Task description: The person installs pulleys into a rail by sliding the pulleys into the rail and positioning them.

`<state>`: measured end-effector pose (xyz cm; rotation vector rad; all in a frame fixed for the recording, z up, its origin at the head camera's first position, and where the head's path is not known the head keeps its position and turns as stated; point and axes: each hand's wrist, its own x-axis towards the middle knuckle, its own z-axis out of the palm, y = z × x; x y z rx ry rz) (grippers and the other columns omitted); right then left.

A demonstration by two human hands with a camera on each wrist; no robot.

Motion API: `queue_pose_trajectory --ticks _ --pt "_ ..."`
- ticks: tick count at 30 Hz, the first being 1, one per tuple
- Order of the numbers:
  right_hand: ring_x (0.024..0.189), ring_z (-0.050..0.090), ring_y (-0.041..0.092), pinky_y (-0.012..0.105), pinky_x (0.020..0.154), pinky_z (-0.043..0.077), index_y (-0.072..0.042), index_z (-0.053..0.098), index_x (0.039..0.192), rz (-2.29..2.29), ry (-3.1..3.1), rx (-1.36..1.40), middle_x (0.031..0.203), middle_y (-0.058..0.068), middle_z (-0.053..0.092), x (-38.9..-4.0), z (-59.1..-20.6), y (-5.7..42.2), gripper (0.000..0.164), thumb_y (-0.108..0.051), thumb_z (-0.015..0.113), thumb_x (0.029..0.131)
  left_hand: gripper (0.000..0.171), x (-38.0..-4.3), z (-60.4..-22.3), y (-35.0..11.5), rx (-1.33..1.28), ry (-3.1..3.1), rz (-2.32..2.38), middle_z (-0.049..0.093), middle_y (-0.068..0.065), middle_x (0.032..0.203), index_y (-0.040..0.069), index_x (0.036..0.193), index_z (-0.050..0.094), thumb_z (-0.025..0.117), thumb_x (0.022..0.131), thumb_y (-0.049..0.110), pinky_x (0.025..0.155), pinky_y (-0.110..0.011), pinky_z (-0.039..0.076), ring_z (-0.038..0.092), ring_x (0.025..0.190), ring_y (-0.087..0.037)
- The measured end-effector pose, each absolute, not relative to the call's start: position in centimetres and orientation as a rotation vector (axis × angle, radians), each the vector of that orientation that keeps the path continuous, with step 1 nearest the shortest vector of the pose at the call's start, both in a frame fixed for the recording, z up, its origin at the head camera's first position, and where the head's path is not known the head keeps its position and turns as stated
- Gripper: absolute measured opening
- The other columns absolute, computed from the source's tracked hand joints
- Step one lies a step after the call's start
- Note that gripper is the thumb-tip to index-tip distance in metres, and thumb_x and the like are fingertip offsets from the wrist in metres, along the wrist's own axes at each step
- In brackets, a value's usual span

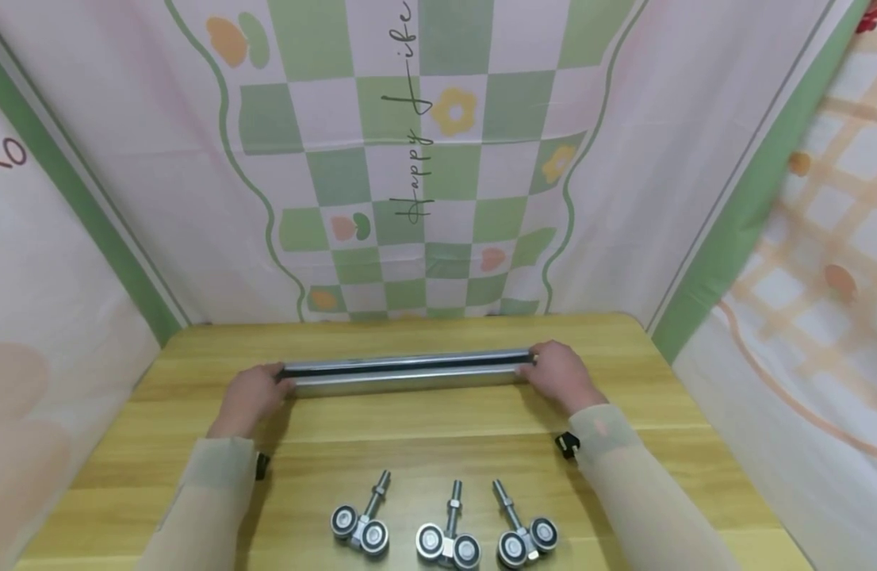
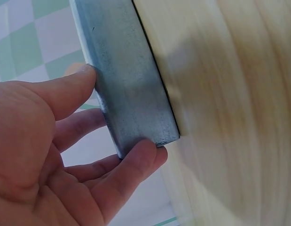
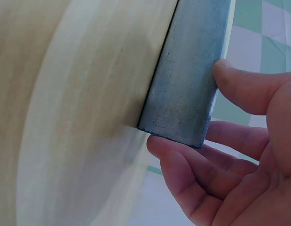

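A silvery metal channel rail (image 1: 410, 381) lies across the far part of the table, its long dark slot facing up. At its left end my left hand (image 1: 251, 396) grips it; in the left wrist view the thumb is on the upper edge and fingertips (image 2: 144, 149) touch the end. My right hand (image 1: 558, 373) holds the opposite end, with curled fingers (image 3: 176, 160) against the cut edge in the right wrist view. Nearer to me, three twin-wheel rollers with threaded bolts, the left roller (image 1: 374, 538), middle roller (image 1: 430, 542) and right roller (image 1: 513, 549), lie in a row.
The wood-grain table (image 1: 417, 436) runs back to a hanging cloth (image 1: 453, 174) with green checks. More cloth hangs on the left and right sides. Black wrist straps show at both sleeves (image 1: 645, 476).
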<state>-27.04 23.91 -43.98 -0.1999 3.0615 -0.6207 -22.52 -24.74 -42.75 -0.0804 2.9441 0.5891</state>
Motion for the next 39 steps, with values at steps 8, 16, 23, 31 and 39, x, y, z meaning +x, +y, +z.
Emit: queue_pose_trajectory --ticks 8,16,23,31,39 --pt "0.115 0.057 0.048 0.059 0.1 0.042 0.013 0.062 0.123 -0.592 3.057 -0.212 0.122 0.029 0.062 -26.6 -44.1 24.1 0.056 -0.033 0.072 0.091 0.054 -22.3 -43.0 -24.9 -0.05 2.961 0.581 0.047 -0.036 0.137 -0.01 0.14 0.046 0.055 0.103 0.028 0.103 -0.063 0.035 0.044 0.125 -0.055" --pt "0.114 0.058 0.046 0.058 0.097 0.045 0.01 0.065 0.12 -0.583 3.039 -0.213 0.12 0.028 0.064 -26.8 -44.1 24.5 0.056 -0.034 0.075 0.089 0.054 -22.5 -43.0 -25.1 -0.063 2.971 0.588 0.049 -0.033 0.137 -0.008 0.139 0.049 0.058 0.102 0.031 0.101 -0.063 0.037 0.047 0.123 -0.053" --pt "0.114 0.058 0.045 0.058 0.096 0.046 0.01 0.066 0.12 -0.586 3.027 -0.215 0.121 0.027 0.064 -26.7 -44.0 24.7 0.054 -0.034 0.073 0.09 0.054 -22.4 -43.2 -25.1 -0.056 2.984 0.608 0.051 -0.031 0.137 -0.007 0.139 0.05 0.058 0.102 0.031 0.103 -0.063 0.035 0.044 0.125 -0.054" --pt "0.117 0.056 0.046 0.058 0.098 0.044 0.01 0.064 0.123 -0.579 3.026 -0.22 0.124 0.026 0.063 -26.5 -43.9 24.9 0.054 -0.034 0.072 0.092 0.053 -22.3 -43.3 -24.9 -0.09 2.983 0.603 0.05 -0.029 0.139 -0.007 0.139 0.051 0.057 0.102 0.03 0.104 -0.062 0.034 0.044 0.126 -0.053" --pt "0.118 0.056 0.046 0.058 0.099 0.043 0.01 0.064 0.124 -0.6 3.029 -0.205 0.125 0.026 0.063 -26.4 -44.0 24.8 0.056 -0.035 0.072 0.092 0.053 -22.3 -43.5 -24.9 -0.087 2.998 0.594 0.051 -0.031 0.137 -0.007 0.138 0.052 0.058 0.102 0.031 0.102 -0.063 0.036 0.045 0.124 -0.054"
